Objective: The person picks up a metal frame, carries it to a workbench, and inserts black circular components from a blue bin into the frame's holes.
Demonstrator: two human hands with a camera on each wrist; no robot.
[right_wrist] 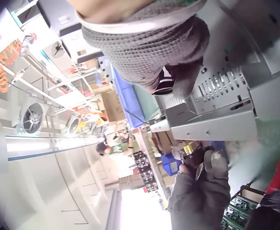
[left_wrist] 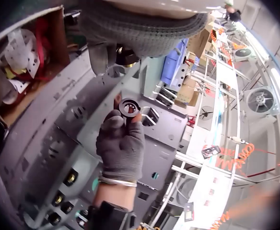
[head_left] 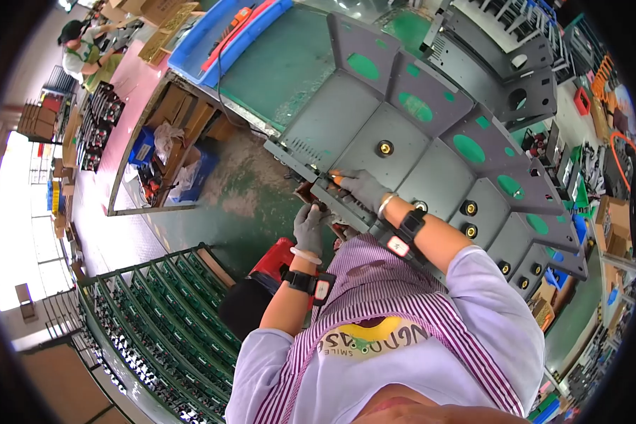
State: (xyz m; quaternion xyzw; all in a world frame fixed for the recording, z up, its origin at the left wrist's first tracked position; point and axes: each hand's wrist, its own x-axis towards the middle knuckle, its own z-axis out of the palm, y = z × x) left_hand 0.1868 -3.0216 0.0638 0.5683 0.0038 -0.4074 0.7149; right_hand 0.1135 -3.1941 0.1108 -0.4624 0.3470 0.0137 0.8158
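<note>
black ring [left_wrist: 129, 106]: small round plastic-looking thing, dead centre of the left wrist view, held up right in front of the gray sheet-metal panel [head_left: 332, 120]. Honestly can't tell if it touches the metal.
right hand [left_wrist: 121, 148]: gray knit glove, thumb and fingertips pinching that ring, with a silver bangle on the wrist below it. In the head view it sits on top of the panel's near edge, middle of the frame.
brass fitting [right_wrist: 190, 151]: lower middle of the right wrist view, just under the panel's edge.
left hand [right_wrist: 202, 191]: same kind of glove, fingers curled round the brass fitting from below. In the head view it's just lower left of the right hand.
hands together?: close, but not touching. The panel edge runs between them, one hand above it and one below.
vent slots [right_wrist: 216, 88]: a row cut into the panel near that edge, right of centre in the right wrist view.
brass sockets [head_left: 468, 208]: already seated in the neighbouring panels, running toward the lower right of the head view.
green mat [head_left: 275, 63]: under the panels, top centre.
blue tray [head_left: 212, 35]: upper left of the mat.
red box [head_left: 275, 261]: below the left hand.
green racks [head_left: 169, 304]: lower left.
other person [head_left: 85, 53]: far upper left, seated at a pink bench.
</note>
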